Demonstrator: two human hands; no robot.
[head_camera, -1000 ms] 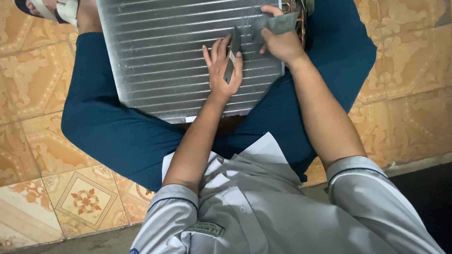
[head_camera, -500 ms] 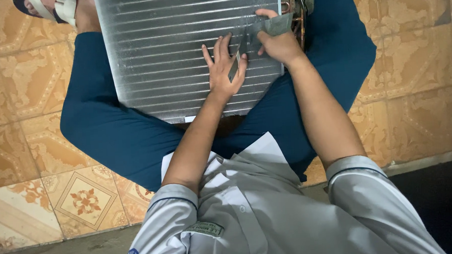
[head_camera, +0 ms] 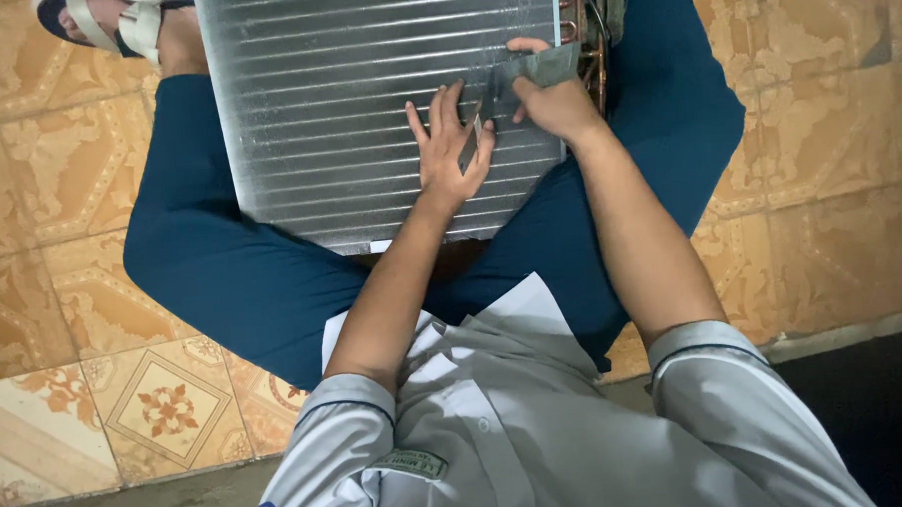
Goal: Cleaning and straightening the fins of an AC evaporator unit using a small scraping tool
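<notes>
One ribbed silver metal coil panel with fine horizontal fins (head_camera: 366, 97) lies across the lap of a seated person in dark blue trousers (head_camera: 232, 281), with copper tube bends (head_camera: 589, 49) showing at its right edge. The left hand (head_camera: 448, 159) rests flat on the fins with fingers spread apart, touching a thin grey flat tool (head_camera: 520, 76) that the right hand (head_camera: 556, 105) grips with closed fingers. Patterned orange floor tiles (head_camera: 49, 198) surround the legs.

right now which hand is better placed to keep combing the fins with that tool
Right. The right hand already grips the grey comb tool with its blade on the finned coil. The left hand lies flat, fingers spread, probably steadying the coil.
</notes>
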